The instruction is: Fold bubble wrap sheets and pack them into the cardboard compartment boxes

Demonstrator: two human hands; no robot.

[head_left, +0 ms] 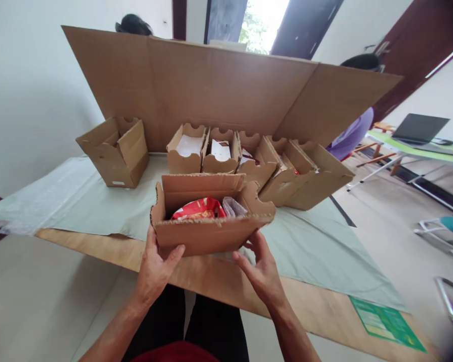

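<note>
An open cardboard box sits near the table's front edge, with a red packet and a clear plastic-wrapped item inside. My left hand grips the box's lower left corner, thumb across its front face. Under the box's right end my right hand has its fingers spread, their tips at the bottom edge; whether it holds the box is unclear.
A row of several filled open boxes stands behind, and an empty box at the left. A large cardboard sheet stands upright as a screen; two people's heads show behind it. A pale cloth covers the wooden table. A green card lies at the right.
</note>
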